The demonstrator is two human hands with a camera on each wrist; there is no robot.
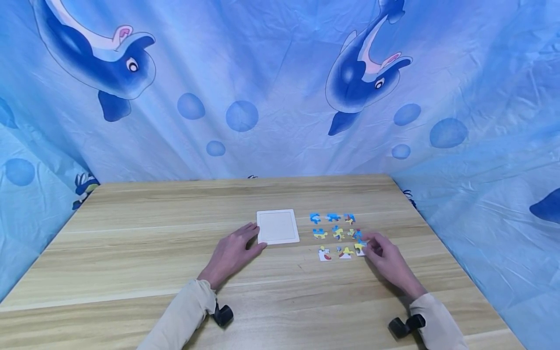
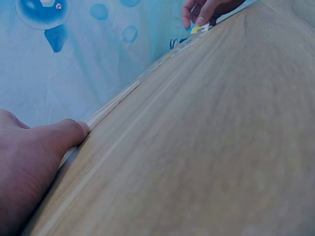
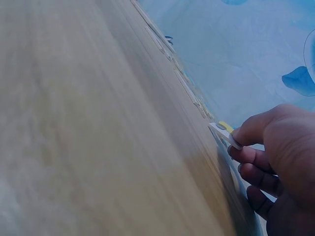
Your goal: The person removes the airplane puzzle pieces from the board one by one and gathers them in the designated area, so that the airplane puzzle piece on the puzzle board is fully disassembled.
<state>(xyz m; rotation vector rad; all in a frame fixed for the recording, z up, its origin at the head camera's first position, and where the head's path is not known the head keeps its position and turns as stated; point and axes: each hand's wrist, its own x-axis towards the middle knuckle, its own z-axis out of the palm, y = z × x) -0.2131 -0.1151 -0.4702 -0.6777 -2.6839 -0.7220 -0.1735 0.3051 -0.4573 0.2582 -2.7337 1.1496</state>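
My right hand (image 1: 386, 260) pinches a yellow and white jigsaw piece (image 3: 225, 130) between thumb and forefinger at the lower right of the loose pieces. In the right wrist view the piece is tilted, its near edge raised off the table. My left hand (image 1: 234, 251) rests at the left side of a square white puzzle tray (image 1: 277, 226), fingertips and thumb at its rim. The left wrist view shows the thumb (image 2: 74, 132) against the tray's edge. Right of the tray, several jigsaw pieces in blue, yellow, red and white lie in rough rows, among them a blue piece (image 1: 315, 218).
The wooden table (image 1: 280, 301) reaches back to a blue curtain (image 1: 271, 97) printed with dolphins and bubbles, which also hangs along both sides. A small black wrist camera (image 1: 223, 315) sits at the left cuff, another black camera (image 1: 400, 327) at the right.
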